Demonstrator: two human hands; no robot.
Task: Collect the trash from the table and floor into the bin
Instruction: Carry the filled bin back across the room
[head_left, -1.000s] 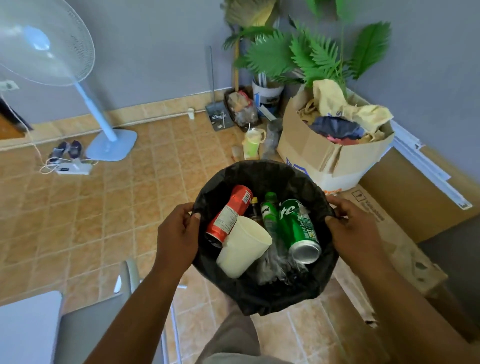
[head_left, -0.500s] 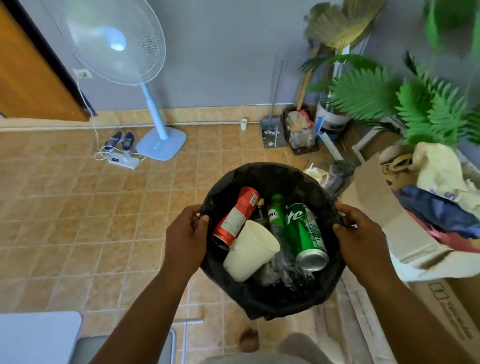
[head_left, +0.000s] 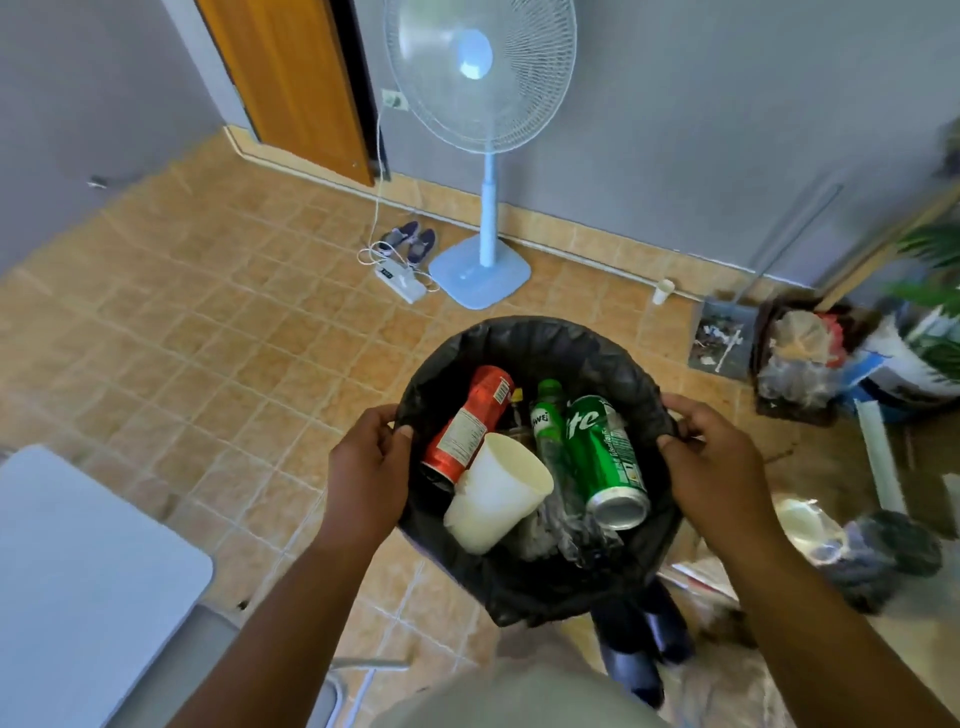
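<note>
I carry a round bin lined with a black bag (head_left: 535, 340) in front of me, above the tiled floor. My left hand (head_left: 369, 467) grips its left rim and my right hand (head_left: 711, 462) grips its right rim. Inside lie a red can (head_left: 467, 421), a white paper cup (head_left: 496, 493), a green-capped clear bottle (head_left: 548, 421) and a green can (head_left: 605, 457), over crumpled clear plastic (head_left: 566, 530).
A blue standing fan (head_left: 480, 156) stands by the wall, with a power strip (head_left: 400, 275) and shoes (head_left: 410, 241) beside it. A dustpan (head_left: 722, 340), a bag of rubbish (head_left: 800, 353) and plants sit at right. A white table corner (head_left: 78, 561) is at lower left.
My view has swung left while I carry the bin: the fan and door moved toward the centre, and the cardboard box and plants slid out at right. Both hands keep their grip.
</note>
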